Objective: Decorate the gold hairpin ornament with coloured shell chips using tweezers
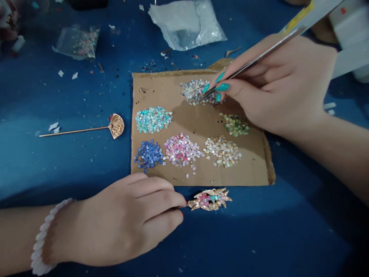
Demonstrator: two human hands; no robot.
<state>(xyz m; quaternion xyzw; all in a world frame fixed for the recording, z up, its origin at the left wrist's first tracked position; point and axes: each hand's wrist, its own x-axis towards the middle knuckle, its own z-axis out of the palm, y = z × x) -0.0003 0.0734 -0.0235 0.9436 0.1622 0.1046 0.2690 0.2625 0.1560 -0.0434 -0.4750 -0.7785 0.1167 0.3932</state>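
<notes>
Blue tabletop (288, 238) | gold ornament (211, 199) just beside cardboard's (253, 169) near edge | likely light, stiff, delicate; best held by narrow end | left hand (115, 221): fingers pinch that end | right hand (279, 84): fingers grip tweezers (256, 59), tips at pale chips (190, 91)

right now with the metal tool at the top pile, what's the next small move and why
Probably lift one chip from the pale pile with the metal tool: the right hand holds its tip there, while the left hand pinches the gold ornament, which bears pink and teal pieces.
</notes>
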